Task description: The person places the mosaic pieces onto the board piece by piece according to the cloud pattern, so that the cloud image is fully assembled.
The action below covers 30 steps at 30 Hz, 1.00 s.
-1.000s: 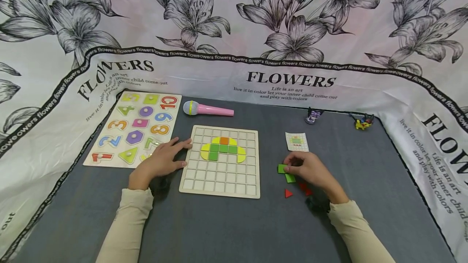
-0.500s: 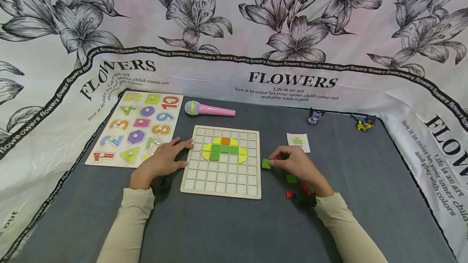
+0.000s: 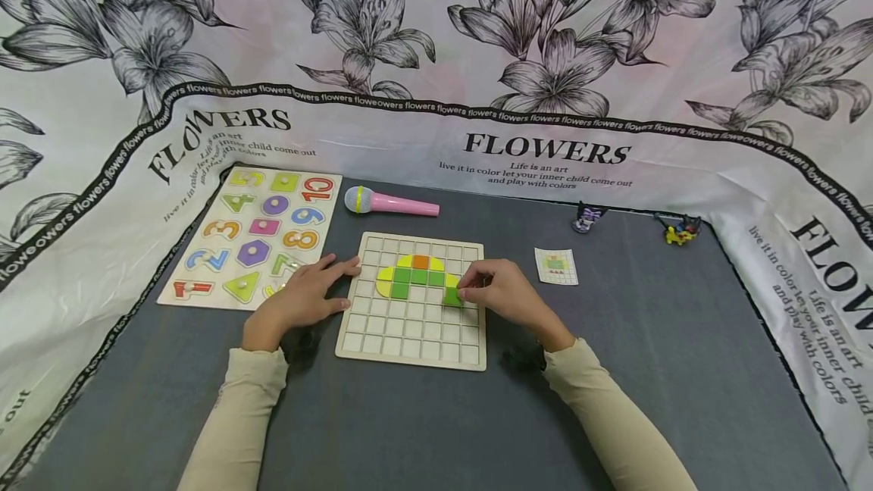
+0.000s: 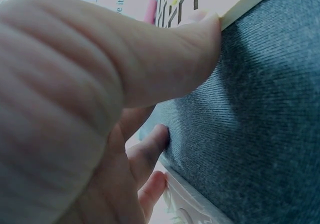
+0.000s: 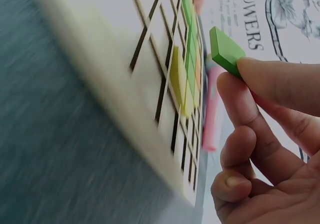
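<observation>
Two hands share the work: your left hand [image 3: 300,300] lies flat with straight fingers against the grid board [image 3: 412,339] to steady it, while your right hand [image 3: 501,292] pinches a green tile [image 3: 452,296] just above the board's right-hand squares.

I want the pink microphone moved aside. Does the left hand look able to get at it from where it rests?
Probably yes. The left hand rests open against the grid board's left edge, holding nothing, and the microphone lies just beyond the board with bare mat between them.
</observation>
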Each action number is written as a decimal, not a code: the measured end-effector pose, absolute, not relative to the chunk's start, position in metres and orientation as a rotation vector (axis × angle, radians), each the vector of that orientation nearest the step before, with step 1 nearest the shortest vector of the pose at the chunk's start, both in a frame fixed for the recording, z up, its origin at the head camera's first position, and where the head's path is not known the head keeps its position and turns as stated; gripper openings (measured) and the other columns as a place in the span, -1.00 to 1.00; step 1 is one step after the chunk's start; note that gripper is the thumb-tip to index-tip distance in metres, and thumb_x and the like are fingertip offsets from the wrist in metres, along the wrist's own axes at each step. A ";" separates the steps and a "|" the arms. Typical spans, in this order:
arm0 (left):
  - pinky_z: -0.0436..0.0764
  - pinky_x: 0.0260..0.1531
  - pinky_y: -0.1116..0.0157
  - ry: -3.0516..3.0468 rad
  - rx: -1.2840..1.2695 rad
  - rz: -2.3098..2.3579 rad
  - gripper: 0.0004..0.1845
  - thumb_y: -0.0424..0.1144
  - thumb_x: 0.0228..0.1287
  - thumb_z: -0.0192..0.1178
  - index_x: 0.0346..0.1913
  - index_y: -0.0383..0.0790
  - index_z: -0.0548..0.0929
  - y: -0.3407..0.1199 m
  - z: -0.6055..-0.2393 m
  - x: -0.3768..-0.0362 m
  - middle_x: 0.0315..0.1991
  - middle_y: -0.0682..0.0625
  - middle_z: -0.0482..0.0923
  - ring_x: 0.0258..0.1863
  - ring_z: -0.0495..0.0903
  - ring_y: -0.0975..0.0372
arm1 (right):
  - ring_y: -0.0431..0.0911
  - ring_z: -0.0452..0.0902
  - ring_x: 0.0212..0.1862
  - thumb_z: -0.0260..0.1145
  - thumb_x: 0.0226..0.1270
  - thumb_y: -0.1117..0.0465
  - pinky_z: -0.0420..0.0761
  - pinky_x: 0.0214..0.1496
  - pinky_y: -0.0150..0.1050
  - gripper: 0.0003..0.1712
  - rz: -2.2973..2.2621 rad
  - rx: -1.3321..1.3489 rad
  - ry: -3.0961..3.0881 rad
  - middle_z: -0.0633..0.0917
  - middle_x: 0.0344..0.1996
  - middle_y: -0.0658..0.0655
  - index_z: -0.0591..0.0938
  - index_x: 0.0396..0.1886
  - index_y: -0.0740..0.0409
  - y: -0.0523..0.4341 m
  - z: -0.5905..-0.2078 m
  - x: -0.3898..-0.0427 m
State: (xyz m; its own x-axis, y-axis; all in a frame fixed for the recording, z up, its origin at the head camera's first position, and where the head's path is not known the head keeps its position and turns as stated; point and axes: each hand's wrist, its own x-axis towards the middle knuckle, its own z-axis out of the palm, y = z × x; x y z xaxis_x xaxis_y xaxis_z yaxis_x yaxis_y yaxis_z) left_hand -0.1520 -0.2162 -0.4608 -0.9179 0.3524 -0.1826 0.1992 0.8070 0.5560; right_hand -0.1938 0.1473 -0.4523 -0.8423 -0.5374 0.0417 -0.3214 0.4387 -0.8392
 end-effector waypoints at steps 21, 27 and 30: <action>-0.06 0.55 -0.34 2.717 0.413 0.766 -0.27 -0.23 0.51 0.36 0.64 -0.21 0.35 -0.215 -0.460 -0.153 0.60 -0.30 0.28 0.66 -0.02 -0.26 | -0.17 0.59 -0.34 0.49 0.34 0.40 0.63 -0.22 -0.22 -0.89 -1.130 -0.902 2.615 0.74 -0.45 -0.04 0.78 -0.39 0.15 0.081 -0.458 -0.199; -0.09 0.56 -0.34 2.708 0.400 0.776 -0.28 -0.24 0.52 0.34 0.64 -0.20 0.35 -0.217 -0.461 -0.154 0.62 -0.28 0.25 0.68 -0.05 -0.24 | -0.13 0.55 -0.33 0.50 0.33 0.40 0.58 -0.09 -0.14 -0.85 -1.038 -0.953 2.700 0.72 -0.47 -0.05 0.77 -0.42 0.14 0.075 -0.461 -0.199; -0.08 0.55 -0.35 2.707 0.382 0.770 -0.27 -0.23 0.52 0.34 0.65 -0.18 0.33 -0.217 -0.461 -0.154 0.63 -0.29 0.24 0.68 -0.06 -0.24 | -0.10 0.49 -0.34 0.53 0.30 0.40 0.51 -0.02 -0.07 -0.84 -0.988 -0.982 2.738 0.69 -0.49 -0.04 0.77 -0.44 0.13 0.073 -0.462 -0.200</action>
